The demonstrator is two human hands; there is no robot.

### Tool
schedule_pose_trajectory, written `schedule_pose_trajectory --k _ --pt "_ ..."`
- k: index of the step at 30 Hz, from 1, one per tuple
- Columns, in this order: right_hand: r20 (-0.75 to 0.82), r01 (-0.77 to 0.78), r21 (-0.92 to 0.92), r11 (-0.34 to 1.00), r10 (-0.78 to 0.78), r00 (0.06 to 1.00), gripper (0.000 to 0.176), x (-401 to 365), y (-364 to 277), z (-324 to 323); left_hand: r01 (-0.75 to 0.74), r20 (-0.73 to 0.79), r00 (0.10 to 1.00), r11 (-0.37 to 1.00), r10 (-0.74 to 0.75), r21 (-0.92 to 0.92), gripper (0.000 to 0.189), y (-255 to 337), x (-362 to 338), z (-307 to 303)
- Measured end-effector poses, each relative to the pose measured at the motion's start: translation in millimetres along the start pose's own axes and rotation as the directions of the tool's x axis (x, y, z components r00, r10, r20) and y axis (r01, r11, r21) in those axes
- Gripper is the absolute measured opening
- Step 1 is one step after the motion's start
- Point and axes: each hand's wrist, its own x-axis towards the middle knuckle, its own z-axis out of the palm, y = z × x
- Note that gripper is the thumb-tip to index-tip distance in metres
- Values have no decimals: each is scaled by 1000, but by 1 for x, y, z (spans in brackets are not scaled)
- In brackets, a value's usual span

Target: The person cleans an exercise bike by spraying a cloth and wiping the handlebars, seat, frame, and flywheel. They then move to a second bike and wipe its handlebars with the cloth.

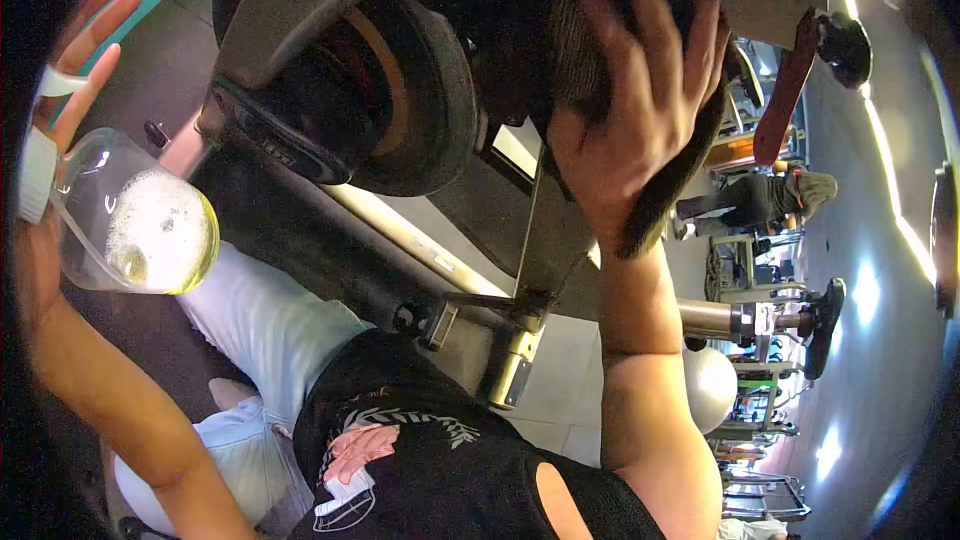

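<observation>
At the left, my left hand [75,50] has hold of a clear spray bottle [150,240] by its white head [38,175]. Some of its fingers stretch past the head. Foam and pale yellow liquid show inside the tilted bottle, with a thin tube running through it. My right hand [645,110] lies flat with fingers spread on a dark ribbed cloth [580,55], against a dark part of an exercise machine. Whatever is under the cloth is mostly hidden. Round dark weight plates [430,90] sit left of this hand.
The view is turned sideways, with the ceiling at right. A metal machine frame [400,230] runs below the plates. A pale exercise ball [710,390] and a padded metal bar [720,320] are to the right. Another person [760,200] is in the background among gym machines.
</observation>
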Motion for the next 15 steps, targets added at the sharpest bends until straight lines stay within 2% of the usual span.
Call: schedule_pose_trajectory --k 1,3,6,7,9,10,11,12,13,14,15 --pt "1 -17 53 998 17 1000 44 -16 -3 -2 104 263 963 979 -55 -176 63 -29 16 -44" --pt "82 -46 37 998 43 996 44 -47 -6 -7 236 507 860 920 -49 -311 57 -32 24 -61" --pt "235 -143 36 989 131 963 44 -95 -23 -19 272 455 885 904 -100 -330 57 -23 20 -65" --pt "264 -173 16 985 163 951 45 -116 -31 -21 338 498 862 835 -89 -434 66 -28 23 -71" --pt "350 -229 -9 973 217 911 49 -152 -47 -25 380 528 847 759 -56 -529 76 -22 19 -70" --pt "413 -257 -17 966 241 878 51 -168 -54 -31 263 360 921 920 -149 -291 68 -7 8 -54" --pt "433 -230 -31 973 221 874 43 -190 -59 -32 183 157 971 983 -181 -3 61 6 -2 -37" --pt "453 -205 -48 978 204 868 36 -209 -62 -32 170 151 974 985 -167 -5 61 17 -7 -15" --pt "468 -275 24 961 232 852 54 -219 -62 -37 65 79 995 998 -67 26 73 28 -10 8" --pt "469 -394 68 917 319 824 44 -204 -64 -48 30 59 998 999 -32 35 75 31 -12 9" --pt "339 -546 218 809 461 820 39 -198 -55 -47 -6 38 999 999 4 45 77 33 -13 9"
